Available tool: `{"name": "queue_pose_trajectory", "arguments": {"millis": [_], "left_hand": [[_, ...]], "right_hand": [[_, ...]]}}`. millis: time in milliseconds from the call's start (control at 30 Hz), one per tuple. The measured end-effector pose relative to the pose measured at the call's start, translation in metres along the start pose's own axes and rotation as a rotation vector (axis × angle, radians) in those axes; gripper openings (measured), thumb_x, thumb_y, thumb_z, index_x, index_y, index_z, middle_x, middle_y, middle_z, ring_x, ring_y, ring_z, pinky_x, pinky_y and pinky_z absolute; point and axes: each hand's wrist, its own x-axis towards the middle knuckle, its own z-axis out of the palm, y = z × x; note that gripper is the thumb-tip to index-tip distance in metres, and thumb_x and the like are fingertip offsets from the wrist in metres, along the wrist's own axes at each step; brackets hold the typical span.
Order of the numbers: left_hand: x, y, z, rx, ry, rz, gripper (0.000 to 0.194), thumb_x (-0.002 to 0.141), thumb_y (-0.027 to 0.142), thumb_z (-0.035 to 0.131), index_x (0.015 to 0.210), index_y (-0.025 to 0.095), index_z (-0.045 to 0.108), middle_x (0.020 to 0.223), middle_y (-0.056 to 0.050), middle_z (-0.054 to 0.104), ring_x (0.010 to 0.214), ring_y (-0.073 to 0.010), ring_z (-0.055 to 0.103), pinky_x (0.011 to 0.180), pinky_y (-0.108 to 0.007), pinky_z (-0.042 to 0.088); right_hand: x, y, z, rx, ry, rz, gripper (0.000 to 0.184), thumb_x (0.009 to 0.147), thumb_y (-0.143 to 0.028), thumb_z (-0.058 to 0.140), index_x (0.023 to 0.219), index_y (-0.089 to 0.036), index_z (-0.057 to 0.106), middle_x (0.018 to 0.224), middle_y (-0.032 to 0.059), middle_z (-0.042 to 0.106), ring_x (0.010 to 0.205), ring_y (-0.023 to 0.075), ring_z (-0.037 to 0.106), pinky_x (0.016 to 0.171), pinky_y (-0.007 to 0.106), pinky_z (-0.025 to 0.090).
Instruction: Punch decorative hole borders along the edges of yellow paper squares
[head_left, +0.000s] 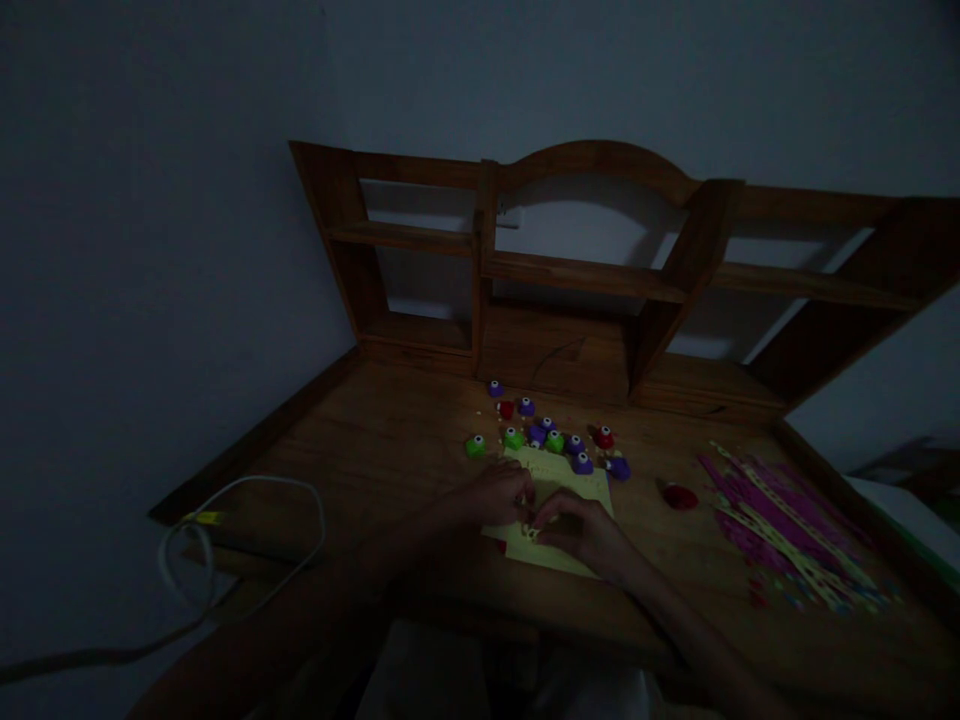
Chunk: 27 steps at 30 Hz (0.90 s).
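Note:
Over a sheet of yellow paper (559, 562) on the desk, both hands work close together with curled fingers. My left hand (504, 490) is closed, and whatever it grips is hidden by the fingers. Thumb and fingers of my right hand (589, 535) pinch at a small pale yellow piece (530, 533), too dim and small to name more exactly. Just beyond the paper stand several small one-eyed toy figures: a green one (475, 446), a purple one (582, 463) and a red one (604, 437) are among them.
A wooden shelf unit (577, 270) rises at the back of the desk (420, 420). To the right lie a red oval piece (679, 496) and a pile of magenta and yellow strips (787, 520). A white cable (285, 480) loops over the left edge.

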Motion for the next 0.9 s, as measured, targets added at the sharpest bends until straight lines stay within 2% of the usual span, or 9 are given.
{"name": "queue_pose_trajectory", "arguments": {"millis": [233,367,500,667,900], "left_hand": [[0.001,0.001,-0.001,0.008,-0.019,-0.025,0.023,0.075,0.031,0.073,0.092,0.018,0.064,0.089,-0.002,0.063,0.092,-0.0186,0.054,0.081,-0.028,0.038],[0.001,-0.001,-0.001,0.008,-0.033,0.002,0.026,0.075,0.034,0.074,0.093,0.019,0.062,0.093,-0.002,0.061,0.096,-0.0191,0.053,0.086,-0.029,0.037],[-0.004,0.0,-0.006,-0.012,-0.058,0.031,0.038,0.072,0.045,0.076,0.097,0.02,0.061,0.099,-0.003,0.058,0.101,-0.0207,0.051,0.086,-0.028,0.037],[-0.005,0.003,-0.009,0.013,-0.087,0.013,0.044,0.068,0.045,0.079,0.099,0.02,0.06,0.1,-0.004,0.056,0.101,-0.0222,0.049,0.086,-0.03,0.037],[-0.002,-0.004,0.0,0.018,-0.077,0.018,0.047,0.065,0.046,0.08,0.098,0.02,0.06,0.101,-0.003,0.057,0.103,-0.0225,0.049,0.09,-0.031,0.035]], "right_hand": [[-0.007,0.007,-0.002,0.093,-0.041,0.062,0.022,0.071,-0.042,0.08,0.075,-0.022,0.071,0.084,0.003,0.068,0.078,0.019,0.067,0.069,0.031,0.055],[-0.015,-0.001,-0.012,0.062,-0.117,0.037,0.018,0.076,-0.04,0.077,0.081,-0.023,0.072,0.087,0.0038,0.069,0.084,0.0199,0.067,0.076,0.032,0.055],[-0.019,-0.004,-0.021,0.007,-0.057,0.051,0.026,0.076,-0.036,0.078,0.098,-0.026,0.07,0.102,0.0037,0.069,0.098,0.0219,0.065,0.088,0.035,0.051],[-0.015,-0.001,-0.018,-0.024,-0.012,0.037,0.018,0.078,-0.036,0.076,0.09,-0.023,0.07,0.095,0.0033,0.069,0.091,0.0206,0.065,0.084,0.033,0.051],[-0.01,0.001,-0.01,-0.007,0.001,0.066,0.022,0.073,-0.042,0.079,0.077,-0.021,0.071,0.083,0.0026,0.068,0.08,0.0186,0.066,0.073,0.03,0.052]]}}
